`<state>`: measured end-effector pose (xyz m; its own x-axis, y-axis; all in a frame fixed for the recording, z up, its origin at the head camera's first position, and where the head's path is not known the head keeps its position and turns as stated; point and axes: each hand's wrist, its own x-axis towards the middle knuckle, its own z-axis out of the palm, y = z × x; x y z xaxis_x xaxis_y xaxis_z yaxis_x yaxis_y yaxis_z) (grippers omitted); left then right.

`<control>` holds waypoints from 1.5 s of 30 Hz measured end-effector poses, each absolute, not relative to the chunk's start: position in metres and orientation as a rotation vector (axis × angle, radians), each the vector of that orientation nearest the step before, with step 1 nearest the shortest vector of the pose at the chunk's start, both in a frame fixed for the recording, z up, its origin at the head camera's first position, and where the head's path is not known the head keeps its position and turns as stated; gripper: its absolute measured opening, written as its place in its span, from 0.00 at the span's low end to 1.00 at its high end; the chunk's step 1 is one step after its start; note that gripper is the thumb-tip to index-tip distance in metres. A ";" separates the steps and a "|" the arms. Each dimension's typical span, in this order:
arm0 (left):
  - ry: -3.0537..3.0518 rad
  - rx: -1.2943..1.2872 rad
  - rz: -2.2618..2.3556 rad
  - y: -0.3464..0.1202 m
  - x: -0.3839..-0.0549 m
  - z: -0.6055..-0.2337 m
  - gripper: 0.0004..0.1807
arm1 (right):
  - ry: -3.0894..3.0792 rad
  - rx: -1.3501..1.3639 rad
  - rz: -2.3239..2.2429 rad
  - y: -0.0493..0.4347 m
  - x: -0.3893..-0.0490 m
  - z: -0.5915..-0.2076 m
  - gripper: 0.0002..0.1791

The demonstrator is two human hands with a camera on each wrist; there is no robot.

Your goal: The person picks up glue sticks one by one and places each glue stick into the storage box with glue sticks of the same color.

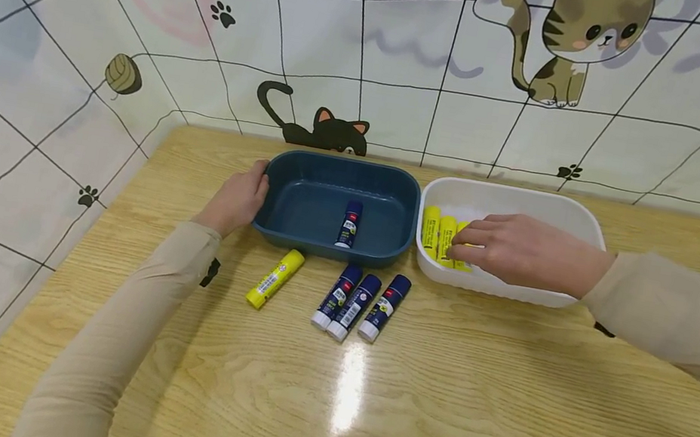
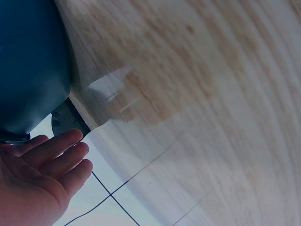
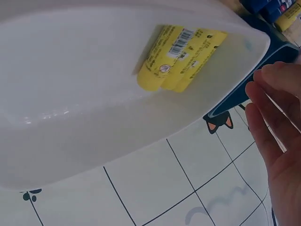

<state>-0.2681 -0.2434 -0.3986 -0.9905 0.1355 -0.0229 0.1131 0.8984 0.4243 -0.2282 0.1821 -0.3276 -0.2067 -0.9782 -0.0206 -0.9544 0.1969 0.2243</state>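
My left hand (image 1: pixel 235 196) rests at the left end of a dark blue bin (image 1: pixel 331 252); in the left wrist view its fingers are extended beside the bin wall. A navy glue stick (image 1: pixel 350 225) with a white end lies inside that bin. Over the white bin (image 1: pixel 504 289) hovers my right hand (image 1: pixel 517 249), its fingers loosely bent with nothing between them in the right wrist view. Yellow glue sticks (image 1: pixel 430 231) lie side by side at the white bin's left end, partly hidden by this hand in the head view.
On the wooden table (image 1: pixel 465 405), in front of the blue bin, lie a yellow glue stick (image 1: pixel 275 279) and three navy glue sticks (image 1: pixel 385 308). The two bins stand side by side near a cat-patterned wall covering (image 1: pixel 409 60) at the table's back edge.
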 end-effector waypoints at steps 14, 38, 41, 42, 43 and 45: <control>3.009 0.190 0.692 -0.244 -0.268 -0.400 0.25 | -2.522 1.834 0.021 0.176 -0.207 -0.321 0.15; 3.001 0.193 0.694 -0.242 -0.267 -0.398 0.25 | -2.633 1.866 0.123 0.159 -0.192 -0.342 0.13; 3.001 0.193 0.698 -0.242 -0.267 -0.399 0.25 | -2.636 1.886 0.126 0.154 -0.192 -0.348 0.13; 3.001 0.193 0.700 -0.243 -0.267 -0.399 0.25 | -2.640 1.893 0.129 0.152 -0.192 -0.349 0.13; 3.003 0.190 0.701 -0.243 -0.267 -0.400 0.25 | -2.644 1.902 0.132 0.150 -0.191 -0.351 0.13; 3.006 0.190 0.702 -0.243 -0.267 -0.400 0.25 | -2.653 1.925 0.150 0.145 -0.190 -0.354 0.13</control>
